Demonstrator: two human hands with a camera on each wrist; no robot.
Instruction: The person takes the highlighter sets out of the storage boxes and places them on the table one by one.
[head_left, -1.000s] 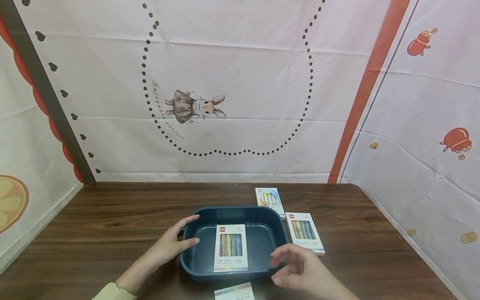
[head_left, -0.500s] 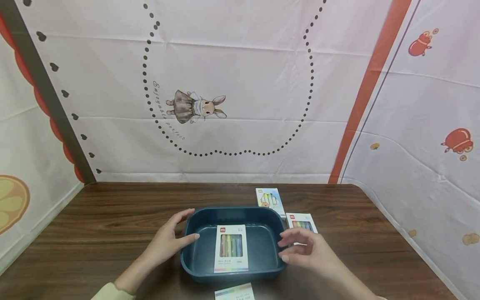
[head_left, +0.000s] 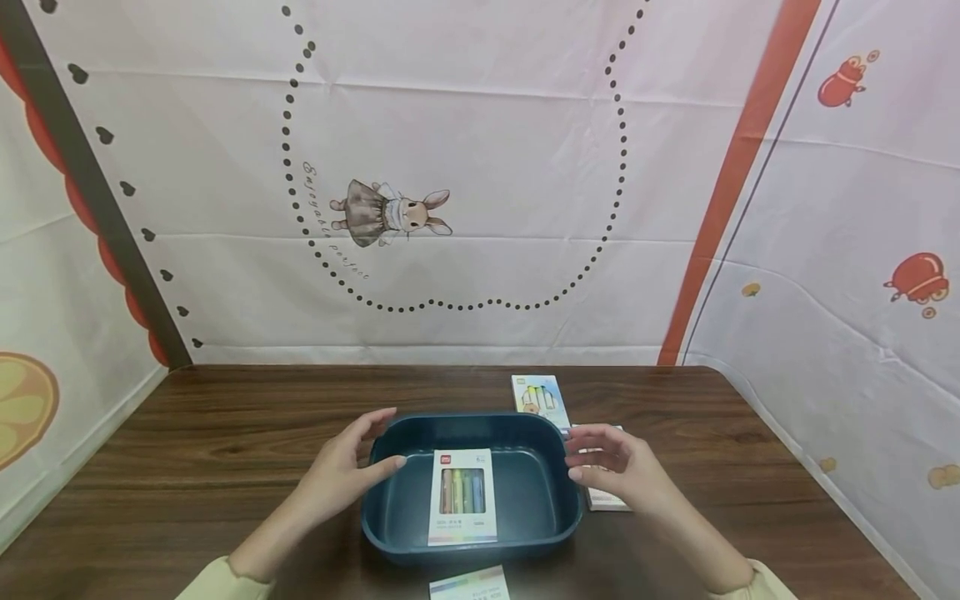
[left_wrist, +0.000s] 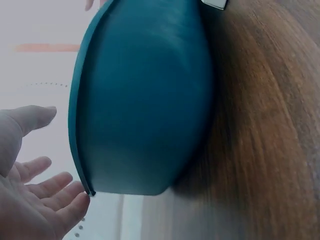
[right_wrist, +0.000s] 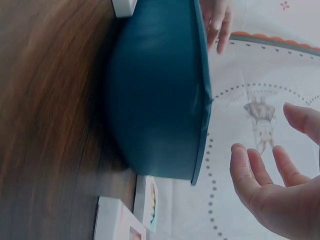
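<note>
A dark blue-green plastic basin stands on the table, with a white windowed box of coloured sticks lying flat inside. My left hand is at the basin's left end, fingers spread and thumb over the rim. In the left wrist view its fingertips are right at the rim's corner. Beyond the right end, my right hand is held with loosely bent fingers and nothing between them. The right wrist view shows a gap between that hand and the basin wall.
Behind the basin lies a white box with pictured pens. Another white box is at the right, mostly hidden by my right hand. A third box is cut off at the front. A printed cloth hangs behind the wooden table.
My right hand has moved away and to the right from the basin's front right corner, now covering much of the right box. My left hand has shifted slightly upward at the rim.
</note>
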